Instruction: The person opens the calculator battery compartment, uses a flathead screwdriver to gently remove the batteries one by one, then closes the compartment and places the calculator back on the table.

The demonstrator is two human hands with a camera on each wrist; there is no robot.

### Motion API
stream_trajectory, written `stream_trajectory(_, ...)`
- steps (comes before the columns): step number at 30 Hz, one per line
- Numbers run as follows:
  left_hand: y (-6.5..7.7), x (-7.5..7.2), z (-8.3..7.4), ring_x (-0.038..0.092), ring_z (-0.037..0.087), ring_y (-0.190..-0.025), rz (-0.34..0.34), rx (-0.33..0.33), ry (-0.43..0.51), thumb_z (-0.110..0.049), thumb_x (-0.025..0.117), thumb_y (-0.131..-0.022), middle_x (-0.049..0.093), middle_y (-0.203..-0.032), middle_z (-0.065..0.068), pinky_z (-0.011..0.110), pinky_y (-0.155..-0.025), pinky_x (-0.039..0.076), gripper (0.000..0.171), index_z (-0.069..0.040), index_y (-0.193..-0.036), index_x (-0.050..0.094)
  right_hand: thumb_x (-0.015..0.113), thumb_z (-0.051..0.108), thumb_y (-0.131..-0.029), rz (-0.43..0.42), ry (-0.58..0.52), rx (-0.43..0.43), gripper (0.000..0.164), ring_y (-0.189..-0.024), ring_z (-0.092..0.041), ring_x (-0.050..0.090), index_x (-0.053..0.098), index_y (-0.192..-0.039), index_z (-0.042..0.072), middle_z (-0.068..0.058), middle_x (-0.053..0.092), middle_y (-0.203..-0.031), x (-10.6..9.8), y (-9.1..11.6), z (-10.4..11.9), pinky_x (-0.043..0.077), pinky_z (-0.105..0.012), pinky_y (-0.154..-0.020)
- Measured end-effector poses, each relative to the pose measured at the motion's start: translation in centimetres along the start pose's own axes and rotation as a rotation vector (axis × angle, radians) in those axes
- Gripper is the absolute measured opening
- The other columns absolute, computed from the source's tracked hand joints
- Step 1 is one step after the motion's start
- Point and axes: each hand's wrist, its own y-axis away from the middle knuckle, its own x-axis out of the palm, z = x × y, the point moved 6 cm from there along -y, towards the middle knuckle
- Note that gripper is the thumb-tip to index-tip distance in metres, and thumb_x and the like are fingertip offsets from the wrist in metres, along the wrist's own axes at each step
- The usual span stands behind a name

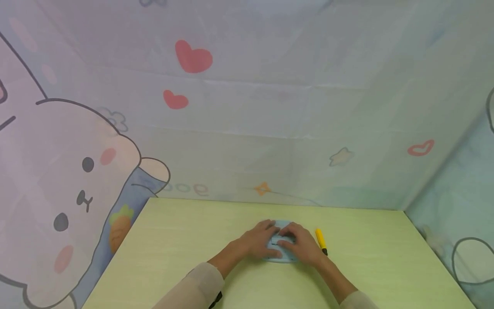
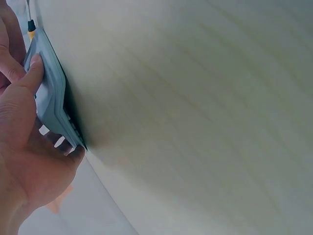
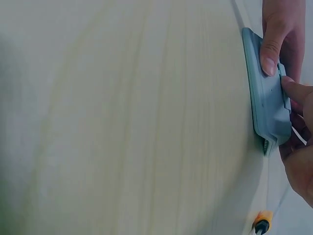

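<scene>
A light blue flat device (image 1: 284, 256) with rounded corners lies between the hands on the table; small key-like bumps show along its underside edge in the left wrist view, so it may be a face-down calculator. My left hand (image 1: 261, 241) grips its left side, the thumb on the upper face and fingers round the far edge. From the other side my right hand (image 1: 303, 245) holds it, curled fingers at its middle. There the right thumb meets the edge of a small cover piece (image 3: 285, 90). Whether that piece is loose I cannot tell.
A yellow pen-like tool with a black end (image 1: 321, 241), perhaps a screwdriver or marker, lies just right of the right hand. The pale yellow-green table (image 1: 185, 231) ends at a printed cloth backdrop (image 1: 247, 111) behind and at both sides.
</scene>
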Motion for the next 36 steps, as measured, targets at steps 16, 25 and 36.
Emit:
stream_trajectory(16,0.2,0.3,-0.1,0.022,0.023,-0.161,0.007,0.005,-0.002,-0.065,0.067,-0.097,0.028,-0.173,0.004,0.050,-0.114,0.045,0.083,-0.019,-0.163,0.043,0.081,0.019,-0.096,-0.033,0.092,-0.059,0.018,-0.107,-0.019,0.064,0.076,-0.112,0.012,0.003,0.069,-0.108,0.1,0.2,0.5,0.053,-0.047,-0.098)
stream_trajectory(25,0.5,0.1,0.0,0.025,0.024,-0.159,-0.001,-0.006,-0.004,-0.065,0.067,-0.097,0.030,-0.173,0.004,0.050,-0.112,0.046,0.083,-0.019,-0.162,0.044,0.081,0.019,-0.096,-0.073,0.086,-0.083,0.019,-0.110,-0.021,0.064,0.076,-0.112,0.010,0.004,0.070,-0.110,0.3,0.5,1.0,0.052,-0.050,-0.099)
stream_trajectory(36,0.3,-0.1,-0.3,0.023,0.025,-0.160,0.001,0.020,0.014,-0.065,0.067,-0.097,0.028,-0.173,0.005,0.052,-0.114,0.045,0.084,-0.020,-0.163,0.042,0.080,0.021,-0.097,-0.010,0.160,-0.122,0.021,-0.106,-0.017,0.065,0.077,-0.115,0.011,0.001,0.071,-0.111,-0.3,0.1,1.2,0.055,-0.046,-0.095)
